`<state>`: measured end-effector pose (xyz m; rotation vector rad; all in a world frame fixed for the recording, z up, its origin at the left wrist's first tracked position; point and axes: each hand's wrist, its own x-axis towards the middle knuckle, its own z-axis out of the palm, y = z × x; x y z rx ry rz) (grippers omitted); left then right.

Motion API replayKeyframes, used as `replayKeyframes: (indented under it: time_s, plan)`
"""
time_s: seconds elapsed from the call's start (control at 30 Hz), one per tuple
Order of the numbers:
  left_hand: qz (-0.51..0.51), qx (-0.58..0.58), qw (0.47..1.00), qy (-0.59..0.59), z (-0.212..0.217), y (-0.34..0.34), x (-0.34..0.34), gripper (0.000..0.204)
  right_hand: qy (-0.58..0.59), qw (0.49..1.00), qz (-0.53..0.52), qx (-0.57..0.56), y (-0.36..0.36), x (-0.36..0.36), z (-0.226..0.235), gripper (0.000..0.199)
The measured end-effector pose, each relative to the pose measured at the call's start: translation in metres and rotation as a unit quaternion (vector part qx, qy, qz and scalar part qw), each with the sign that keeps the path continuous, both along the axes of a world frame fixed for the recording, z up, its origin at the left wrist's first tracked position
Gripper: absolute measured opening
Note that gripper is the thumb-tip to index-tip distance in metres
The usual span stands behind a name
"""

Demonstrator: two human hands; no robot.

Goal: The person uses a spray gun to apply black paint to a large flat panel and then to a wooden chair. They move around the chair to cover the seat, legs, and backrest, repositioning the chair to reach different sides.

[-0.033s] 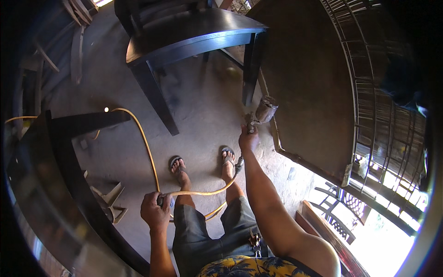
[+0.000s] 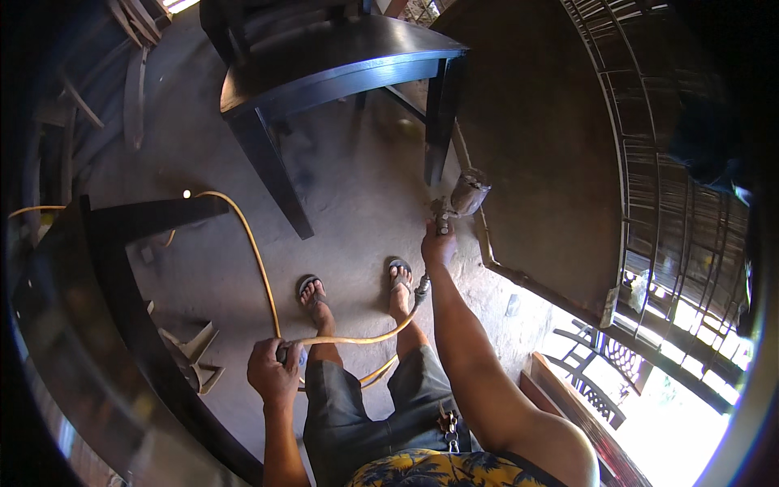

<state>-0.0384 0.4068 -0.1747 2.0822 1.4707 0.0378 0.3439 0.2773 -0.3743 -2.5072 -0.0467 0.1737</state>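
In my right hand (image 2: 438, 246) is a spray gun (image 2: 442, 217), fingers wrapped round its handle. The gun's paint-stained metal cup (image 2: 469, 193) points up and to the right, near the front leg of a dark, glossy chair (image 2: 341, 61). A yellow air hose (image 2: 357, 339) runs from the fitting below the gun across to my left hand (image 2: 273, 369). That hand is closed on the hose, with a small dark part showing by the thumb. The gun and the chair leg stand apart in the picture; any spray is too faint to make out.
On the left stands another dark furniture piece (image 2: 162, 217), the hose looping behind its leg. Wooden offcuts (image 2: 195, 345) lie on the floor beside it. A large brown panel (image 2: 544, 162) and a barred screen (image 2: 649, 162) flank the right. Lattice-backed chairs (image 2: 592, 365) stand in bright light.
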Motion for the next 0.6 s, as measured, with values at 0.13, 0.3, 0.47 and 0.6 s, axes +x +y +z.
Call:
replayKeyframes:
  time_s: [0.13, 0.3, 0.47, 0.6]
  plan:
    - [-0.021, -0.004, 1.0, -0.01, 0.006, -0.009, 0.007, 0.027, -0.029, 0.997, 0.056, 0.041, 0.004, 0.021, 0.042, 0.033]
    - [-0.036, 0.008, 0.999, -0.016, 0.006, -0.017, 0.026, 0.027, -0.05, 0.988, 0.106, 0.098, 0.029, 0.049, 0.106, 0.029]
    - [-0.028, -0.003, 0.999, -0.026, 0.011, -0.024, 0.034, 0.028, 0.025, 0.962, 0.081, 0.26, 0.028, 0.063, 0.14, 0.027]
    - [-0.038, -0.006, 0.999, -0.029, 0.013, -0.031, 0.04, 0.027, 0.029, 0.962, 0.105, 0.249, 0.015, 0.067, 0.132, 0.021]
